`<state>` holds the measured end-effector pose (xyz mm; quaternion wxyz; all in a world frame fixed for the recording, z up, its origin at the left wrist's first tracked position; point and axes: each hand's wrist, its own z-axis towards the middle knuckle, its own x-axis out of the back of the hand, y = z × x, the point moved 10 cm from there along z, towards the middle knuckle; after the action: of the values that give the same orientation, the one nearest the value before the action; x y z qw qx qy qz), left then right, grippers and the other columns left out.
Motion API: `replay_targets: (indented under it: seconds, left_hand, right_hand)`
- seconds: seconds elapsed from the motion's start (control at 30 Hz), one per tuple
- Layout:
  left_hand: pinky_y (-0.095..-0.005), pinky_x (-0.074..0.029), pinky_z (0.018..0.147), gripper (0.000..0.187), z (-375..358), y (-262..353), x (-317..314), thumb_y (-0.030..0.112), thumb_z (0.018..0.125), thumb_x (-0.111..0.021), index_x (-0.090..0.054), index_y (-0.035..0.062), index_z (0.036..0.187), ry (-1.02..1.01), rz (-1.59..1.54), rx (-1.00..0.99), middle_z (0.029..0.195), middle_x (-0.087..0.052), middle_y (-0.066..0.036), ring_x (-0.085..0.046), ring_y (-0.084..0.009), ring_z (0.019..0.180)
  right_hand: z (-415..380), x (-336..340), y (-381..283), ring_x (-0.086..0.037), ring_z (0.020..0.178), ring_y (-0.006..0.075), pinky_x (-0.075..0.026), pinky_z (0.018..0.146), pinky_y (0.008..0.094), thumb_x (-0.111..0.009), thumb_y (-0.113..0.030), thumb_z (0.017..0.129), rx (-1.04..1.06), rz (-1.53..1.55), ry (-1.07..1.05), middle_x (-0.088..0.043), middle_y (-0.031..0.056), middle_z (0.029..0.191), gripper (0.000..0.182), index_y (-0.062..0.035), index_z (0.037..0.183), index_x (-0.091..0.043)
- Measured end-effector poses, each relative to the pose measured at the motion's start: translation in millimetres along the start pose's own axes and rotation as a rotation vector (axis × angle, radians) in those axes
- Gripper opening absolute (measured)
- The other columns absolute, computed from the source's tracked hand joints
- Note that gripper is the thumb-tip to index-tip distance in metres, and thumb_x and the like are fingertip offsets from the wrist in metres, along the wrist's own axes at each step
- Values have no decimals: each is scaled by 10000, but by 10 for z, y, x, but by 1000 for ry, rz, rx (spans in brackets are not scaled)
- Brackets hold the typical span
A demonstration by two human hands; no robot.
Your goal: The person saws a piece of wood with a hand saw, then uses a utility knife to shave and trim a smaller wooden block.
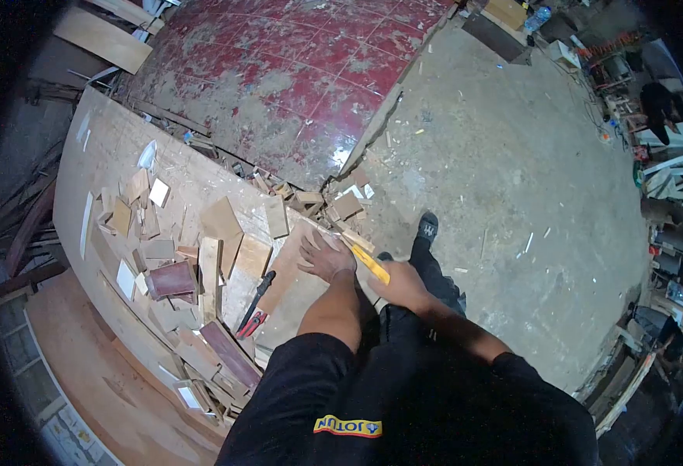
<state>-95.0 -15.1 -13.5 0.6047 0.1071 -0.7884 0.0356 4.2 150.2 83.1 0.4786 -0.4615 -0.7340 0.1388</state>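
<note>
My left hand (327, 258) lies flat with its fingers spread on a brown wooden board (288, 268) at the edge of the work table. Close beside it, my right hand (403, 286) is closed around one end of a long yellow tool (371, 264). The tool slants away from me along the board's edge, and its exact kind is not clear. A black-and-red hand tool (256, 305) rests on the table left of my left forearm. Next to that stands a pale wood block (210, 270).
Wood offcuts (172, 279) are heaped across the plywood table (108, 132) on the left. Past its edge lie a dusty red tiled floor (279, 78) and a grey concrete floor (512, 171) with scattered chips. Tools and timber (675, 171) line the right side.
</note>
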Motion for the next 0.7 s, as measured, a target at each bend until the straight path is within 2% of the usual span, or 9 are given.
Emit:
replay_targets:
  seconds: [0.1,0.2,0.23,0.27,0.37,0.5,0.57,0.7]
  left_hand:
    - [-644,-32,1147,653,-5,88,-36,447,933,-476,-322,186,1511,-11,-15,-7,1580,-221,-149,-187,-339,1463]
    - [-637,-33,1148,700,-12,38,-27,465,920,-489,-289,194,1534,-104,35,24,1600,-186,-145,-144,-340,1482]
    - [-637,-34,1148,704,7,45,-62,469,916,-492,-291,193,1532,-86,38,13,1604,-177,-145,-133,-340,1486]
    - [-636,-34,1147,708,8,42,-95,473,913,-495,-293,192,1531,-73,40,5,1608,-168,-145,-121,-340,1491]
    - [-638,-35,1146,707,20,38,-83,469,912,-495,-292,193,1531,-88,26,21,1607,-167,-148,-142,-338,1483]
    - [-635,-34,1148,699,22,43,-77,463,913,-495,-301,191,1526,-122,-7,26,1604,-175,-152,-161,-338,1474]
    - [-633,-33,1149,694,12,44,-87,462,915,-492,-304,190,1525,-95,-9,18,1600,-185,-154,-165,-339,1473]
    - [-631,-33,1152,685,11,40,-80,460,922,-485,-306,190,1525,-64,-27,5,1587,-218,-159,-175,-337,1468]
  right_hand:
    - [-227,-18,-5,-646,986,412,-527,851,454,-694,-299,816,61,212,-88,-667,258,1028,436,-37,1158,-625]
    - [-224,-114,69,-649,982,411,-527,847,460,-685,-280,821,47,134,-85,-671,249,1021,408,-49,1153,-632]
    - [-221,47,-69,-654,803,422,-529,697,472,-706,-268,790,196,248,75,-657,248,830,322,-2,965,-658]
    - [-185,22,-75,-654,803,422,-529,697,472,-706,-268,790,197,252,66,-657,248,830,322,-2,965,-658]
    - [-104,-24,-61,-634,653,409,-508,598,466,-688,-230,803,159,159,24,-638,220,722,244,-7,747,-608]
    - [-87,-35,-228,-633,678,422,-502,612,472,-679,-240,809,172,161,66,-627,232,706,268,10,742,-610]
    - [-52,-68,-174,-634,677,422,-491,620,475,-692,-283,803,75,172,-39,-619,239,696,323,29,774,-615]
    - [-30,-27,-158,-635,663,406,-483,622,468,-716,-326,785,20,186,-69,-612,245,688,385,46,793,-619]
